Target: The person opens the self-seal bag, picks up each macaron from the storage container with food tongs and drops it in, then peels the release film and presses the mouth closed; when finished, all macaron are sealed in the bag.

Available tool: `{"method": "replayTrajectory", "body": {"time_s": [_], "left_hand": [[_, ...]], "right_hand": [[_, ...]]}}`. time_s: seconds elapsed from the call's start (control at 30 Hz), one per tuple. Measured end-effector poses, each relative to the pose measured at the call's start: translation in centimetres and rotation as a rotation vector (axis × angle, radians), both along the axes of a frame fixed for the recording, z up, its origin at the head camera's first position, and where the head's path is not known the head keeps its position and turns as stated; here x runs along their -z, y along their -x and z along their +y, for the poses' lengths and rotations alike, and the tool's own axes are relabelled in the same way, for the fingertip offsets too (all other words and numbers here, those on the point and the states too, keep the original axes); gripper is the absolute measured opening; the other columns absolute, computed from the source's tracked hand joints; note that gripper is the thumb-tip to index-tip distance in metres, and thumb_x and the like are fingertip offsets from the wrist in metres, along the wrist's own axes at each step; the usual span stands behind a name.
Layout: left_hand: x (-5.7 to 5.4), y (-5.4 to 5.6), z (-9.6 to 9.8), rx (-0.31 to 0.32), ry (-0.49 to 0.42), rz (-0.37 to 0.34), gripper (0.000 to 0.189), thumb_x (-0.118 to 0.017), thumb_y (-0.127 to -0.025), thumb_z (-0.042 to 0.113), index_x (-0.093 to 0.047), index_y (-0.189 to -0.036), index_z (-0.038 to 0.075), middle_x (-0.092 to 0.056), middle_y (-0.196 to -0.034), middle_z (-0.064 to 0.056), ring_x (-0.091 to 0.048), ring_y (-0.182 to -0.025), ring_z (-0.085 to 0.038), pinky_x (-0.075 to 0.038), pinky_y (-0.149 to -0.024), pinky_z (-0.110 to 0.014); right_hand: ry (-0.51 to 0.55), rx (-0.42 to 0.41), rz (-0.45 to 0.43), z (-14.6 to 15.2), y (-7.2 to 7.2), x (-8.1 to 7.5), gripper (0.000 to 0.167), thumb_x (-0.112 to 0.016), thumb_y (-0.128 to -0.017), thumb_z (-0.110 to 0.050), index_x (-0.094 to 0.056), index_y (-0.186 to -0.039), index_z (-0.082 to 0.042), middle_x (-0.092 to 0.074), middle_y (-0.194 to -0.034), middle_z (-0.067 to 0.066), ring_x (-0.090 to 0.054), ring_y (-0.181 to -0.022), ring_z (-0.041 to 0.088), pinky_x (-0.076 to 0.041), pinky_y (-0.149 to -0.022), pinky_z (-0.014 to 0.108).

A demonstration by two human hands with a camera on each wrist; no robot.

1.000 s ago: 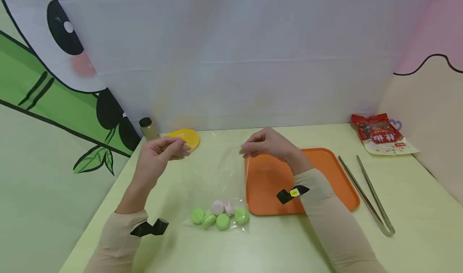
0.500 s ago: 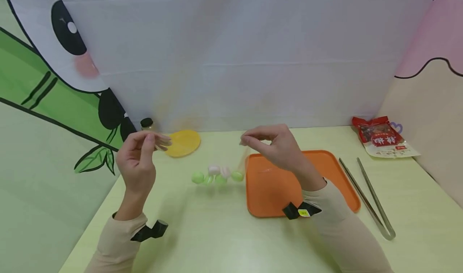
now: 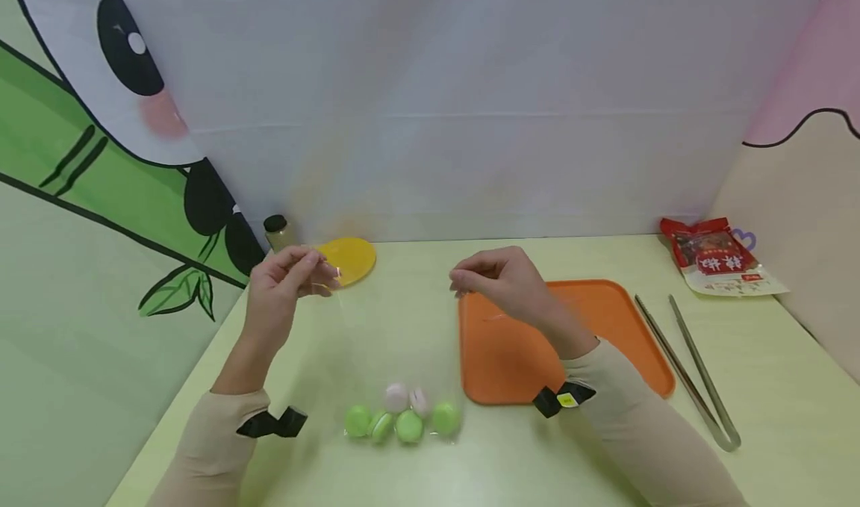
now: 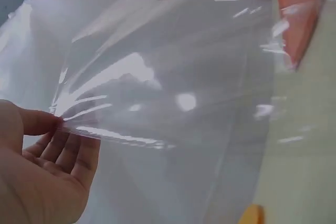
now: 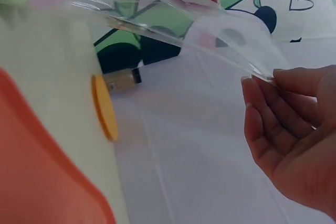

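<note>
Between my hands hangs a clear plastic bag, almost invisible in the head view. My left hand pinches one upper corner between thumb and fingers, as the left wrist view shows. The opposite upper corner is pinched by my right hand. At the bottom of the bag lie several green macarons and two pale pink macarons. Whether the bag's bottom touches the table cannot be told.
An orange tray lies right of the bag, with metal tongs beside it. A red snack packet is at the back right. A yellow disc and a black-capped jar stand back left, near the wall.
Half a second ago the macarons were higher and farther back; now they have dropped down and nearer. My left hand went left and up, then came back toward the right.
</note>
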State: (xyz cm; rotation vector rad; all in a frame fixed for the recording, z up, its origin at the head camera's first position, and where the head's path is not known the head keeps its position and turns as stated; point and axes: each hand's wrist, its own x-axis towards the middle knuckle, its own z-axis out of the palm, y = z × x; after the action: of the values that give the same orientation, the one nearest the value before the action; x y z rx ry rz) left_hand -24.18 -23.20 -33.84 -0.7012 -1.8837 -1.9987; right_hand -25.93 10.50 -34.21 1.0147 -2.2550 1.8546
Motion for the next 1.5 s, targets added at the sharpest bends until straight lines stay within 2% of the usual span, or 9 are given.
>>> {"method": "replayTrajectory", "body": {"time_s": [0.07,0.13,0.23,0.47,0.73,0.9,1.07,1.2,1.5], "left_hand": [[1.2,1.2,-0.7,0.077,0.007,-0.157,0.019,-0.053,-0.105,0.013,-0.067,-0.103,-0.001,-0.076,-0.091,-0.005,-0.073,-0.079,-0.018,-0.06,-0.073,-0.029],[2.1,2.1,-1.2,0.105,0.02,-0.259,0.018,-0.054,-0.105,0.017,-0.067,-0.105,0.005,-0.076,-0.094,-0.005,-0.074,-0.084,-0.019,-0.059,-0.077,-0.03],[3.0,2.8,-1.6,0.088,0.068,-0.306,0.015,-0.06,-0.102,0.017,-0.067,-0.11,0.005,-0.076,-0.1,-0.006,-0.073,-0.091,-0.02,-0.058,-0.083,-0.031],[2.9,2.9,-1.3,0.017,0.12,-0.263,0.021,-0.069,-0.096,0.011,-0.071,-0.111,-0.004,-0.076,-0.098,-0.006,-0.073,-0.089,-0.018,-0.057,-0.084,-0.031],[2.0,2.2,-1.2,-0.004,0.178,-0.206,0.016,-0.068,-0.096,0.008,-0.074,-0.108,0.0,-0.076,-0.096,-0.004,-0.072,-0.087,-0.018,-0.058,-0.083,-0.029],[1.8,2.0,-1.4,-0.009,0.202,-0.214,0.014,-0.069,-0.095,0.008,-0.075,-0.106,0.003,-0.076,-0.093,-0.003,-0.072,-0.083,-0.017,-0.058,-0.083,-0.028],[1.7,2.0,-1.7,-0.028,0.173,-0.217,0.013,-0.069,-0.095,0.008,-0.076,-0.105,0.002,-0.075,-0.091,-0.003,-0.072,-0.082,-0.017,-0.058,-0.082,-0.028],[1.7,2.1,-1.9,-0.044,0.144,-0.193,0.015,-0.07,-0.094,0.005,-0.073,-0.105,-0.004,-0.075,-0.089,-0.002,-0.071,-0.078,-0.017,-0.059,-0.078,-0.028],[2.0,2.1,-2.4,0.068,0.159,-0.08,0.015,-0.062,-0.096,-0.005,-0.075,-0.103,-0.003,-0.074,-0.091,-0.004,-0.07,-0.08,-0.016,-0.057,-0.084,-0.026]], "right_hand": [[-0.016,0.016,-0.064,0.0,0.7,1.1,0.015,-0.07,-0.096,-0.014,-0.077,-0.1,-0.002,-0.074,-0.087,0.012,-0.071,-0.079,0.03,-0.06,-0.075,0.038],[-0.017,0.032,-0.093,0.0,1.4,1.9,0.016,-0.07,-0.096,-0.016,-0.077,-0.101,-0.002,-0.074,-0.088,0.014,-0.071,-0.082,0.034,-0.06,-0.075,0.039],[-0.015,0.052,-0.109,0.2,2.2,2.8,0.017,-0.069,-0.096,-0.018,-0.077,-0.102,-0.003,-0.073,-0.091,0.022,-0.07,-0.083,0.034,-0.059,-0.075,0.04],[0.02,0.054,-0.127,0.4,3.1,3.3,0.019,-0.071,-0.095,-0.017,-0.076,-0.106,-0.002,-0.074,-0.091,0.015,-0.071,-0.081,0.028,-0.06,-0.075,0.038],[0.058,0.034,-0.077,0.4,3.1,3.2,0.018,-0.071,-0.095,-0.016,-0.076,-0.105,-0.002,-0.075,-0.089,0.011,-0.067,-0.084,0.043,-0.059,-0.075,0.037],[0.04,0.046,-0.061,0.5,3.1,3.3,0.017,-0.069,-0.096,-0.014,-0.076,-0.106,-0.003,-0.075,-0.089,0.009,-0.069,-0.083,0.031,-0.058,-0.077,0.036],[0.069,0.056,-0.052,0.5,3.1,3.2,0.016,-0.07,-0.095,-0.01,-0.076,-0.105,0.0,-0.074,-0.09,0.015,-0.07,-0.083,0.033,-0.058,-0.079,0.047],[0.126,0.044,-0.03,0.7,3.1,3.2,0.018,-0.07,-0.093,-0.004,-0.074,-0.108,0.004,-0.074,-0.09,0.017,-0.071,-0.083,0.036,-0.059,-0.08,0.047],[0.264,-0.092,0.011,1.2,3.8,4.0,0.018,-0.067,-0.089,0.011,-0.069,-0.106,0.017,-0.074,-0.088,0.019,-0.074,-0.076,0.027,-0.061,-0.069,0.041]]}}
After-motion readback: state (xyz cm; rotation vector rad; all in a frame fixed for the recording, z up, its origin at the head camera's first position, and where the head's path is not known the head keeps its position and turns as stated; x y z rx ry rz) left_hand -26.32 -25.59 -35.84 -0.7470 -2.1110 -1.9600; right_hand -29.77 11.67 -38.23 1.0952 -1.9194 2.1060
